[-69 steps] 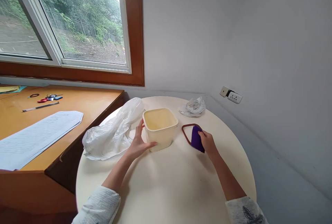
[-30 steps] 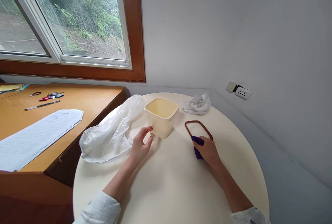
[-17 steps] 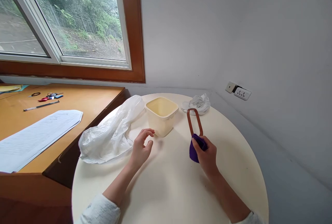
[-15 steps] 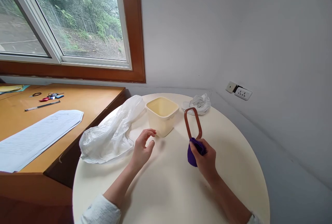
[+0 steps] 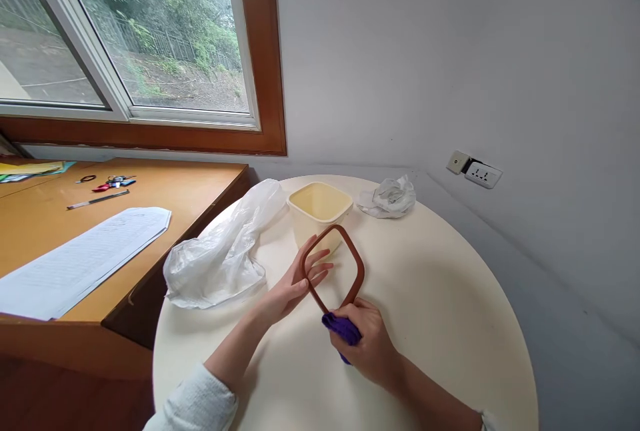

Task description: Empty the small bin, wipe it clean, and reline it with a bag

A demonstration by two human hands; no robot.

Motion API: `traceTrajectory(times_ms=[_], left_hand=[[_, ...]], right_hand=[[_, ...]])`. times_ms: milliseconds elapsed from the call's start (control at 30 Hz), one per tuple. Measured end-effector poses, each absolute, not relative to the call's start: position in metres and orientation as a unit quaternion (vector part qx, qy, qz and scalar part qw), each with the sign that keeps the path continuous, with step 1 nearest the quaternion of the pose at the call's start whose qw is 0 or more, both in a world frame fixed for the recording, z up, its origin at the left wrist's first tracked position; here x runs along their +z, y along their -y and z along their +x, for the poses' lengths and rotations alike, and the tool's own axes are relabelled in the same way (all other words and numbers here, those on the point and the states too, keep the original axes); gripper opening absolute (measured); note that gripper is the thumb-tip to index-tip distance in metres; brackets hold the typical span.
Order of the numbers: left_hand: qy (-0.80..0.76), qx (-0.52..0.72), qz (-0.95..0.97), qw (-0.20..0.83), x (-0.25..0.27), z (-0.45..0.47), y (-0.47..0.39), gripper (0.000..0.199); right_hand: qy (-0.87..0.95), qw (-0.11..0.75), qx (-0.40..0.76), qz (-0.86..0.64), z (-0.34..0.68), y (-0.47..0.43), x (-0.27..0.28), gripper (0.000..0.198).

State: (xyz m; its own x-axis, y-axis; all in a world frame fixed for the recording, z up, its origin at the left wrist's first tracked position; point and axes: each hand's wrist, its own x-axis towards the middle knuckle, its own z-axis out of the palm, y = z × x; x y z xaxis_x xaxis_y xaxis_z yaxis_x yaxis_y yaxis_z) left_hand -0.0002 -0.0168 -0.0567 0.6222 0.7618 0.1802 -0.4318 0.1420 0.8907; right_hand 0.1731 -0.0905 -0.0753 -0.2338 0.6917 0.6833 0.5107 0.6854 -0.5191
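A brown rounded-square frame [image 5: 359, 274], like a container's lid rim, is tilted up above the table. My right hand [image 5: 373, 344] is closed around a bunched purple cloth [image 5: 344, 328], which is pressed against the frame's lower corner. My left hand [image 5: 293, 288] is at the frame's left side, its thumb close to the edge and its fingers stretched out behind, seen through the middle. Whether it bears any of the frame's weight I cannot tell. Just beyond stands a cream square container [image 5: 320, 201] without a cover, partly hidden by the frame and left fingers.
On the round cream table [image 5: 440, 298], a crumpled white plastic bag [image 5: 220, 264] lies left and a smaller one [image 5: 393, 196] at the back right. A wooden desk [image 5: 200, 181] adjoins at left, with papers [image 5: 90, 261], a pen [image 5: 97, 200] and keys [image 5: 117, 182].
My right hand has brought the frame and purple cloth left and nearer to me, turning the frame more face-on. My left hand has moved right to the frame, its fingers straightening.
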Motion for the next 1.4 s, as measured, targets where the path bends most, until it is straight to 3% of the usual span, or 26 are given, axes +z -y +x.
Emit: traceTrajectory(times_ms=[200, 400, 500, 633, 767, 933, 1067, 1200, 1400], left_hand=[[-0.115, 0.385, 0.466, 0.788, -0.055, -0.004, 0.021, 0.085], [-0.130, 0.392, 0.433, 0.802, -0.063, -0.005, 0.018, 0.088], [-0.130, 0.399, 0.407, 0.811, -0.066, -0.004, 0.016, 0.084], [-0.118, 0.423, 0.353, 0.826, -0.066, -0.003, 0.016, 0.081], [-0.110, 0.422, 0.305, 0.847, -0.064, -0.004, 0.016, 0.068], [-0.121, 0.397, 0.262, 0.871, -0.060, 0.000, 0.019, 0.039], [-0.129, 0.373, 0.242, 0.886, -0.061, 0.008, 0.025, 0.034], [-0.143, 0.347, 0.221, 0.900, -0.065, 0.017, 0.029, 0.036], [-0.175, 0.347, 0.196, 0.900, -0.064, 0.027, 0.033, 0.037]], right_hand=[[0.803, 0.447, 0.080, -0.385, 0.167, 0.095, -0.083, 0.018], [0.809, 0.392, 0.114, -0.423, 0.162, 0.100, -0.084, 0.008], [0.795, 0.358, 0.180, -0.455, 0.164, 0.101, -0.080, 0.001], [0.740, 0.347, 0.318, -0.481, 0.169, 0.098, -0.073, 0.016], [0.621, 0.414, 0.422, -0.515, 0.174, 0.088, -0.067, 0.027], [0.321, 0.601, 0.478, -0.555, 0.192, 0.062, -0.066, 0.027], [0.145, 0.686, 0.487, -0.520, 0.214, 0.044, -0.073, 0.034], [0.194, 0.696, 0.434, -0.538, 0.216, 0.042, -0.075, 0.039], [0.474, 0.561, 0.400, -0.549, 0.177, 0.050, -0.081, 0.036]])
